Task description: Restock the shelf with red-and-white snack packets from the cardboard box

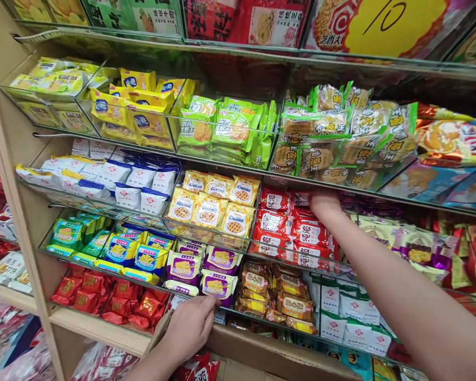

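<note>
My right hand [326, 205] reaches into a clear compartment of red snack packets [270, 221] on the middle shelf. Its fingers are out of sight behind the packets and under the shelf above, so what they hold is hidden. Low in the view, my left hand [193, 321] is closed over the rim of an open cardboard box [269, 346]. The box is tilted up against the lower shelf front. Inside it lie a few red packets [200, 368], partly covered by my left wrist.
Yellow cookie packets [208, 209] fill the compartment left of the red ones, with cream and purple packets [418, 248] to the right. Below sit brown-wrapped snacks [293, 296]. A glass shelf edge [222, 159] runs just above my right hand. A wooden upright [27, 211] stands at left.
</note>
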Available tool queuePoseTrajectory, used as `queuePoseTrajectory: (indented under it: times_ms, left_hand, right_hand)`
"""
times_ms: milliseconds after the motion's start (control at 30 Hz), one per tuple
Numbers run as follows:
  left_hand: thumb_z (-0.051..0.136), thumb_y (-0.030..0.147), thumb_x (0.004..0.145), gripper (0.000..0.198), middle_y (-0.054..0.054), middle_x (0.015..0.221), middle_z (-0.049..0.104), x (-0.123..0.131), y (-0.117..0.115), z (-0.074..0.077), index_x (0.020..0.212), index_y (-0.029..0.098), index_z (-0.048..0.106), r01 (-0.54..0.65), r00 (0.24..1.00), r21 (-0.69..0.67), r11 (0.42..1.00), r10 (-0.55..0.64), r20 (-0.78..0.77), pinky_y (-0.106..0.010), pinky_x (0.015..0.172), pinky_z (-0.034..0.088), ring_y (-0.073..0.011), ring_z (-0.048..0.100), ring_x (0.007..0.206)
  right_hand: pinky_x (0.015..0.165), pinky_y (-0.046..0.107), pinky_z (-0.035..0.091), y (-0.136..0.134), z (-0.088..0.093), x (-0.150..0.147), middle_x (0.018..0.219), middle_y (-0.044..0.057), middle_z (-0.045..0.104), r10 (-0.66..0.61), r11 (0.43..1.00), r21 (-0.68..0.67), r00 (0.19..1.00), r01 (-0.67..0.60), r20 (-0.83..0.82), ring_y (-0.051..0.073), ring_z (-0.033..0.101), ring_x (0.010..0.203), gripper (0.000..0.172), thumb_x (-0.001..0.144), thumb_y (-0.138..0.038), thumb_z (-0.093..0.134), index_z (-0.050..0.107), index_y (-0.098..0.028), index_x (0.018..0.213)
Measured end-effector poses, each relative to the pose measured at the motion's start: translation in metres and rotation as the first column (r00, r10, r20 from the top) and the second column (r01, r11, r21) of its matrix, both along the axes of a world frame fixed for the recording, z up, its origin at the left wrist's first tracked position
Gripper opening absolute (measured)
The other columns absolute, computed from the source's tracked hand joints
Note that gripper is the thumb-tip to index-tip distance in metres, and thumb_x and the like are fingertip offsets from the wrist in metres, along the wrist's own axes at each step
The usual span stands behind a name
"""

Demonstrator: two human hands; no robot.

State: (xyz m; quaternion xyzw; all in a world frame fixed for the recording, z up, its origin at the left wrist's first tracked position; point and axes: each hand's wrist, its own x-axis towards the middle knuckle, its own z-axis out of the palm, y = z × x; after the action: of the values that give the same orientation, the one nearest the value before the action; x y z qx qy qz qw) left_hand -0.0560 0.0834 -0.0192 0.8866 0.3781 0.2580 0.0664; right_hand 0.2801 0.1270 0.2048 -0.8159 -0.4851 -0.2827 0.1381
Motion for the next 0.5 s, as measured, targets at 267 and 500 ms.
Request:
queuePoseTrajectory:
  times_ms: [267,500]
  left_hand:
    - [0.031,0.020,0.083,0.025,-0.001,0.073,0.061,0.0011,0.0001,-0.0006,0.086,0.024,0.056,-0.003,1.000,-0.007,1.000,0.003,0.018,-0.024,0.063,0.039,-0.0158,0.058,0.071]
    - [0.030,0.017,0.083,0.023,-0.001,0.075,0.060,0.0005,-0.0007,-0.0002,0.085,0.023,0.052,-0.031,0.996,0.045,0.999,0.035,-0.084,-0.025,0.061,0.037,-0.0169,0.057,0.071]
  right_hand:
    - [0.085,0.039,0.043,0.0116,-0.0006,-0.0012,0.109,0.011,0.056,-0.041,0.993,-0.112,0.999,0.040,-0.007,0.020,0.053,0.100,0.024,0.086,-0.026,0.048,0.055,-0.010,0.103]
    - [0.090,0.043,0.038,0.0053,0.0038,0.0019,0.121,0.011,0.048,0.072,0.988,-0.133,0.997,-0.075,-0.031,0.022,0.046,0.109,0.031,0.085,-0.028,0.049,0.050,-0.013,0.112]
